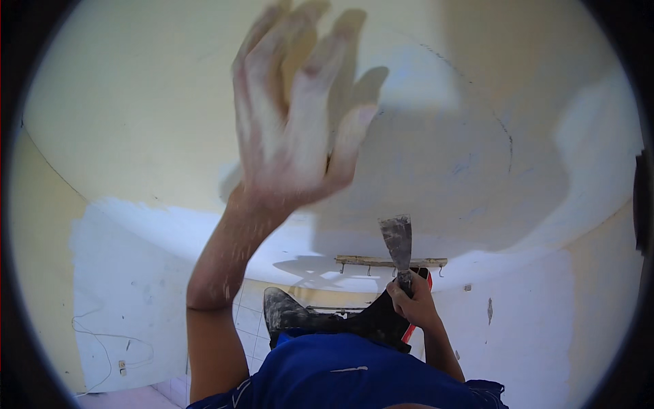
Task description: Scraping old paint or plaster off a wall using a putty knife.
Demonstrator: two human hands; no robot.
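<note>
My left hand [293, 129] is raised against the cream wall [157, 116], its dusty fingers spread and empty. It looks as if it touches the wall, though the fingertips are slightly blurred near the top of the view. Lower on the right, my right hand [417, 300] is wrapped round the handle of a putty knife [397, 240]. The knife's broad blade points up and is smeared with whitish residue. A dark curved line [487, 109] runs down the wall to the right of my left hand.
A wooden hook rail [361, 260] is fixed low on the wall, just beyond the putty knife. White patches border the cream paint. A cable [109, 337] hangs by a socket [122, 368] at lower left. Pale floor tiles [249, 319] show beside my legs. A dark object [642, 204] stands at the right edge.
</note>
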